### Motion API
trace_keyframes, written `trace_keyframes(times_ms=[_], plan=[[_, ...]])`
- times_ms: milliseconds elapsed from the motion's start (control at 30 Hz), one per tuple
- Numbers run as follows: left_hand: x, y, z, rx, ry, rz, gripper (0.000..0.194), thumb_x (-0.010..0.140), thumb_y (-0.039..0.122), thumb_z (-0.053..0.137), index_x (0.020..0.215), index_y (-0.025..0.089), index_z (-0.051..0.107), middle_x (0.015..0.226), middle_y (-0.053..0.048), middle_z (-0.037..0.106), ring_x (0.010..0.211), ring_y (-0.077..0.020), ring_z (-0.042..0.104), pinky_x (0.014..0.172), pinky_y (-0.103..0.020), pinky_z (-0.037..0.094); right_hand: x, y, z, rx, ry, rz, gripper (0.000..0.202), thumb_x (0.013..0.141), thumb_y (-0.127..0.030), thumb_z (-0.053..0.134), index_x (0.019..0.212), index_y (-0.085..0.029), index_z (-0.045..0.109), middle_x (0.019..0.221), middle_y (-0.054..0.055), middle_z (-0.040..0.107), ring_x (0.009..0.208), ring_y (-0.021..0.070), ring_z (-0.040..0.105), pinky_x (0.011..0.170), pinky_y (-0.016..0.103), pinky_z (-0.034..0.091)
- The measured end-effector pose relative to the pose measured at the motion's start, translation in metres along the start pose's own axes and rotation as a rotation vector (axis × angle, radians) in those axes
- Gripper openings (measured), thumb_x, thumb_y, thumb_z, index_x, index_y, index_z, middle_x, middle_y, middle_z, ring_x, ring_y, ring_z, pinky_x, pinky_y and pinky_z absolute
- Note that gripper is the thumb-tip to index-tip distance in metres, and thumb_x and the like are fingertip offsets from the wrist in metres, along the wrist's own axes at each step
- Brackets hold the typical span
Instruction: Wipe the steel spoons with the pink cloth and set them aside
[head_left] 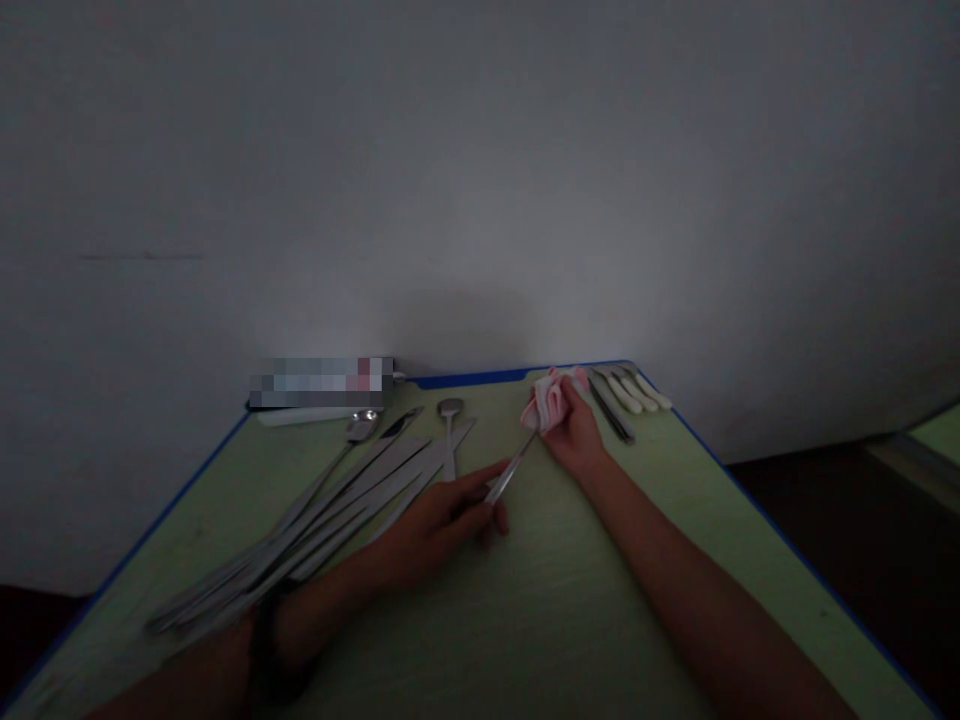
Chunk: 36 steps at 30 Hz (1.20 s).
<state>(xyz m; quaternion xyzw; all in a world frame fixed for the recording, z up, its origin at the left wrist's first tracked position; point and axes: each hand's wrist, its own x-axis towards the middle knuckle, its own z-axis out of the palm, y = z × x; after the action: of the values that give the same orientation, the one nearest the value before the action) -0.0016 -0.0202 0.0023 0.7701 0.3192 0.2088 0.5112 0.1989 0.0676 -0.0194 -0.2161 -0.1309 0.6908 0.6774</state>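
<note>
My left hand [457, 515] pinches the handle of a slim metal utensil [514, 470], likely a spoon, held slanting up to the right above the table. Its far end disappears inside a pink and white cloth [550, 402]. My right hand [579, 430] is closed around that cloth, wrapping the utensil's end. Left of my left hand lies a fanned pile of long metal cutlery [337, 510], with a spoon [363, 425] at its edge. Another spoon [450, 408] lies with its bowl toward the wall, its handle running down behind my left hand.
The green table [570, 620] has a blue edge and stands against a grey wall [480, 180]. At the back left is a blurred-out box [322, 383]. On the back right lie dark metal utensils [611, 408] and several white-handled utensils [626, 392].
</note>
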Motion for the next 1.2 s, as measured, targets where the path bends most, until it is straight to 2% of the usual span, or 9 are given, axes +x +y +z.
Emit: trace_keyframes(times_ms=[133,200,267,367,467,600,700,800,1200], plan=[[-0.001,-0.002,-0.003,-0.061,-0.038,-0.012,0.05,0.095,0.031,0.039,0.143,0.023,0.028,0.086,0.0,0.058,0.066,-0.0099,0.049,0.063,-0.023,0.042,0.002,0.0,-0.004,-0.161,-0.052,-0.02,0.015,0.079,-0.032,0.062,0.087,-0.018,0.061,0.062,-0.002,0.064,0.053,0.0121,0.06,0.048,0.023,0.049],[0.0,-0.003,-0.003,-0.039,-0.021,-0.007,0.05,0.095,0.032,0.038,0.143,0.022,0.028,0.084,0.001,0.056,0.067,-0.0101,0.048,0.063,-0.023,0.042,0.0,0.003,-0.004,-0.233,-0.055,-0.027,0.019,0.076,-0.033,0.066,0.085,-0.018,0.06,0.06,-0.003,0.062,0.052,0.0125,0.059,0.046,0.023,0.048],[0.001,-0.003,-0.002,-0.003,0.018,-0.01,0.05,0.096,0.033,0.037,0.143,0.021,0.028,0.081,0.001,0.054,0.067,-0.0105,0.048,0.064,-0.024,0.042,-0.002,0.007,-0.003,-0.271,-0.09,-0.013,0.024,0.074,-0.034,0.069,0.088,-0.017,0.061,0.063,-0.002,0.064,0.056,0.0127,0.061,0.051,0.024,0.05],[0.004,-0.003,0.0,0.012,0.081,-0.026,0.051,0.096,0.034,0.034,0.145,0.021,0.024,0.079,0.001,0.053,0.064,-0.0105,0.047,0.061,-0.024,0.041,-0.006,0.01,-0.003,-0.366,-0.219,0.058,0.03,0.073,-0.037,0.069,0.092,-0.016,0.062,0.068,0.001,0.066,0.063,0.0141,0.064,0.06,0.026,0.051],[0.007,-0.004,0.0,0.002,0.107,-0.036,0.053,0.096,0.032,0.032,0.146,0.022,0.018,0.08,0.001,0.053,0.06,-0.0101,0.046,0.058,-0.024,0.041,-0.008,0.012,-0.003,-0.42,-0.294,0.102,0.03,0.074,-0.038,0.068,0.091,-0.014,0.063,0.07,0.003,0.068,0.069,0.0159,0.065,0.065,0.027,0.052],[0.005,-0.003,0.001,0.056,0.073,-0.036,0.052,0.096,0.033,0.034,0.145,0.024,0.02,0.079,0.002,0.054,0.062,-0.01,0.047,0.06,-0.023,0.042,-0.002,0.009,-0.001,-0.24,-0.205,0.039,0.028,0.083,-0.042,0.056,0.093,-0.017,0.062,0.074,0.003,0.069,0.074,0.0162,0.067,0.071,0.029,0.053],[0.002,-0.003,0.001,0.13,0.058,-0.046,0.05,0.095,0.033,0.036,0.143,0.025,0.027,0.079,0.002,0.056,0.064,-0.0105,0.049,0.06,-0.023,0.041,0.004,0.004,-0.001,-0.083,-0.112,-0.011,0.027,0.089,-0.039,0.046,0.091,-0.017,0.062,0.079,0.003,0.071,0.076,0.0141,0.067,0.075,0.028,0.053],[0.0,-0.002,0.002,0.166,0.057,-0.063,0.049,0.095,0.031,0.037,0.142,0.024,0.029,0.08,0.003,0.057,0.065,-0.0106,0.05,0.061,-0.023,0.041,0.005,0.002,-0.001,-0.066,-0.066,0.012,0.025,0.091,-0.035,0.044,0.09,-0.017,0.062,0.082,0.004,0.071,0.076,0.0138,0.067,0.075,0.028,0.054],[0.001,-0.002,0.002,0.246,0.023,-0.059,0.055,0.094,0.035,0.037,0.145,0.022,0.022,0.083,0.001,0.062,0.066,-0.0122,0.051,0.061,-0.024,0.042,0.002,0.006,-0.004,-0.181,-0.163,0.068,0.021,0.086,-0.034,0.053,0.096,-0.017,0.061,0.076,0.004,0.07,0.07,0.0165,0.067,0.069,0.029,0.055]])
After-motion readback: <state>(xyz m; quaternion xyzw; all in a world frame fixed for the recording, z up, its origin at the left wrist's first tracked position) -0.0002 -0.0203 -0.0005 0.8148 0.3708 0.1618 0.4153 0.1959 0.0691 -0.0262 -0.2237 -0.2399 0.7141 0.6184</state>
